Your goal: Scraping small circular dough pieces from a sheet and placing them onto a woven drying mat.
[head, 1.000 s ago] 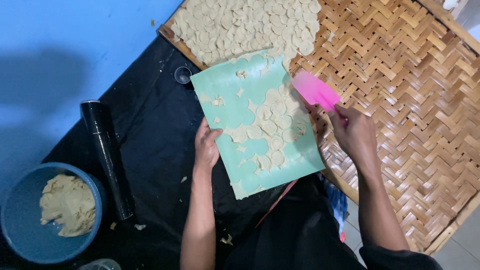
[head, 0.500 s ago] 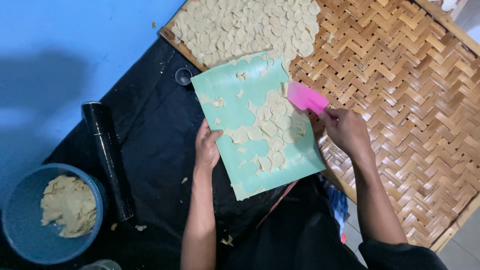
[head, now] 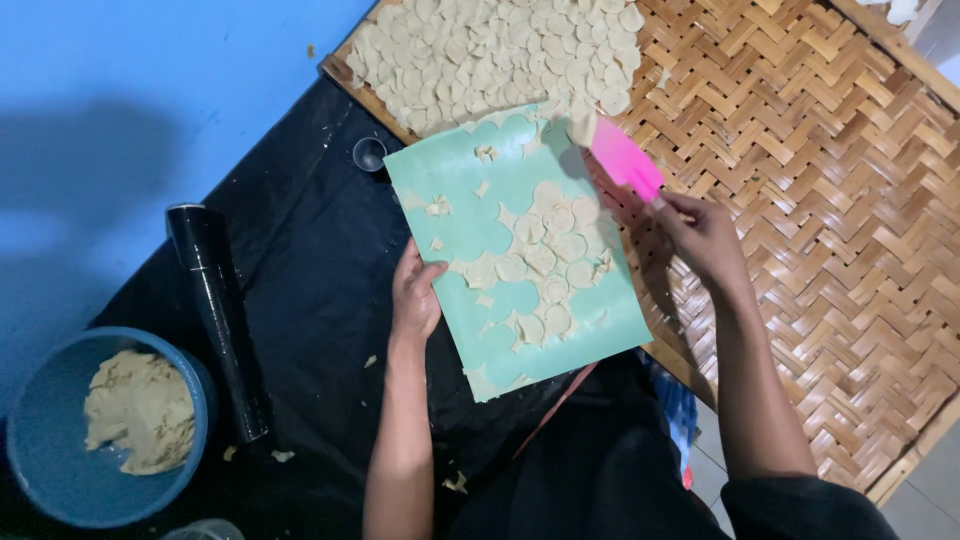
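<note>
My left hand [head: 415, 295] presses on the left edge of a green board [head: 480, 230] that lies tilted over a black sheet. Thin rolled dough with round cut-outs and several dough discs [head: 550, 255] covers the board. My right hand [head: 700, 235] grips a pink scraper [head: 625, 160] at the board's upper right corner, and a dough disc [head: 582, 125] rides on its far tip. Behind the board, a woven bamboo tray [head: 820, 200] holds a layer of many pale dough discs [head: 490, 55].
A black rolling pin [head: 215, 310] lies on the black sheet [head: 300, 270] to the left. A blue bowl [head: 40, 440] with a lump of dough sits at the lower left. A small clear round cutter [head: 369, 153] stands near the tray's corner. The floor is blue.
The pink scraper swept left across the board's right side, then lifted toward the tray with a dough disc on it. My left hand kept its place on the board.
</note>
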